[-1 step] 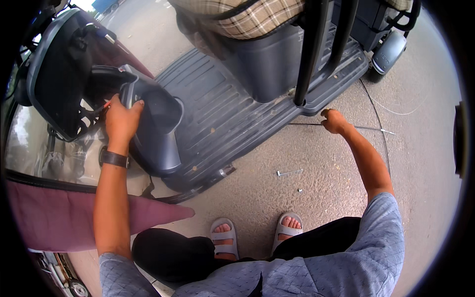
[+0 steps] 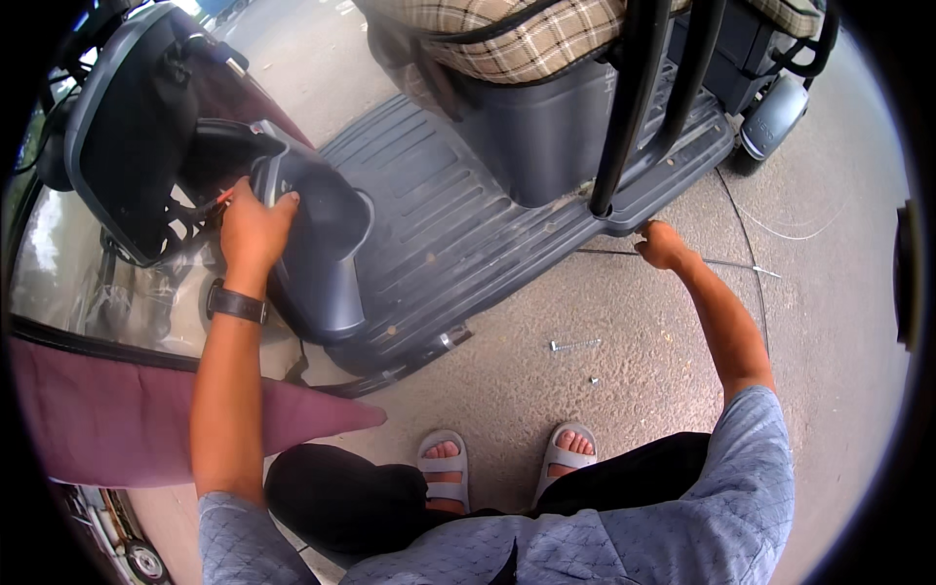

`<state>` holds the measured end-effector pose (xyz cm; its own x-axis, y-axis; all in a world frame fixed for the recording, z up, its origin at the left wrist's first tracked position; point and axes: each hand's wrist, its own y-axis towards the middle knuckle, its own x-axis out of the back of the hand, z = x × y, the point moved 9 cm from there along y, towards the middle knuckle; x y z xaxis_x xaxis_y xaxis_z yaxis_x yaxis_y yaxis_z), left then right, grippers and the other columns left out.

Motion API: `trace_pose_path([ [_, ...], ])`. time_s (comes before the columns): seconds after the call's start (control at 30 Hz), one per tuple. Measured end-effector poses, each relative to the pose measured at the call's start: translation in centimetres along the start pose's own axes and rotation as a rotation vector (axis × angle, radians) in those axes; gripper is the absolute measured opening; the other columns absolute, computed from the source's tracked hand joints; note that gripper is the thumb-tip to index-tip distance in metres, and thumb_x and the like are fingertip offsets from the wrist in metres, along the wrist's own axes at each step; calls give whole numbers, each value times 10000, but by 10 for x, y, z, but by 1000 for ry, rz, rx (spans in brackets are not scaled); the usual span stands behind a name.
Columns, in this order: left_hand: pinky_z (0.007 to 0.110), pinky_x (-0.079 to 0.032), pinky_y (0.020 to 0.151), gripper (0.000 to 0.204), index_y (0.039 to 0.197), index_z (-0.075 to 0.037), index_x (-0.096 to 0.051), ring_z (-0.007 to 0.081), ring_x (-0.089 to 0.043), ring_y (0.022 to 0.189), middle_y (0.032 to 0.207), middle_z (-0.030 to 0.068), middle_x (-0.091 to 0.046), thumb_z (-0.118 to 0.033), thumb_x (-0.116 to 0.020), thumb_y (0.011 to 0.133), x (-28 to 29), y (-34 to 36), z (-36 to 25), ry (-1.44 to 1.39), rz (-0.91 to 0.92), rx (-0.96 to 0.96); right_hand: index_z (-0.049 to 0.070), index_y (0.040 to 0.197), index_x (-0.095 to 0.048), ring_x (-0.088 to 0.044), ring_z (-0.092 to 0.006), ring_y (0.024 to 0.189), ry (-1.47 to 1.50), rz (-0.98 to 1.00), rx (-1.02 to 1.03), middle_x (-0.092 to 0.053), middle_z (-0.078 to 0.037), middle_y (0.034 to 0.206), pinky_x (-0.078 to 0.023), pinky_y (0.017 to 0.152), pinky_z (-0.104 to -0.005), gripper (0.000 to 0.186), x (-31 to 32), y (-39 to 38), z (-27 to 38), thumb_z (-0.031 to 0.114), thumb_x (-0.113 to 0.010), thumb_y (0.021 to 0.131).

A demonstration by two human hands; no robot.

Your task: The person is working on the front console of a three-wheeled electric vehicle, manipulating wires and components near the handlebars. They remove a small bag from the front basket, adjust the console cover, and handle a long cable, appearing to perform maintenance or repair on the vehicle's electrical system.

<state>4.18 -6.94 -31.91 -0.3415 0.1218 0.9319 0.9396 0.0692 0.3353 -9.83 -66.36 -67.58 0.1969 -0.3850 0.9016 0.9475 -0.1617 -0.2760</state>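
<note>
My left hand (image 2: 256, 232) is at the dark front column (image 2: 319, 219) of a three-wheeled vehicle. Its thumb points up to the right and its other fingers curl out of sight, with a small red piece (image 2: 225, 196) showing at them; what they grip is hidden. By the outer edge of the ribbed grey footboard (image 2: 419, 219), my right hand (image 2: 664, 246) is closed, fingers curled. A thin dark cable (image 2: 731, 262) shows on both sides of this hand; I cannot tell whether the hand holds it.
A long bolt (image 2: 575, 345) and a small metal piece (image 2: 594, 380) lie on the ground ahead of my sandals. A plaid seat (image 2: 526, 49) sits above the footboard, beside black upright bars (image 2: 632, 107). Maroon cloth (image 2: 117, 419) hangs at left. Another cable (image 2: 743, 219) crosses the ground at right.
The whole view has shifted a little, so the vehicle appears slightly lower and farther right. Both hands keep nearly the same places on or beside it.
</note>
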Motion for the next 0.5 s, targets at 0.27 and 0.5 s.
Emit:
trace_pose_path([
  [0.27, 477, -513, 1009, 780, 1464, 59, -422, 422, -643, 1197, 1326, 280, -630, -299, -758, 858, 3, -7, 5, -84, 43, 17, -45, 1216, -683, -688, -371, 1104, -43, 182, -5, -722, -230, 1170, -535, 967, -403, 482, 22, -13, 59, 215, -780, 822],
  [0.5, 476, -512, 1015, 836, 1505, 60, -361, 430, -633, 1211, 1337, 296, -614, -267, -761, 847, 0, -11, -5, -72, 87, -15, 19, 1083, -761, -730, -327, 954, -25, 57, 175, -761, -180, 999, -561, 859, -399, 259, 67, -57, 82, 163, -724, 871],
])
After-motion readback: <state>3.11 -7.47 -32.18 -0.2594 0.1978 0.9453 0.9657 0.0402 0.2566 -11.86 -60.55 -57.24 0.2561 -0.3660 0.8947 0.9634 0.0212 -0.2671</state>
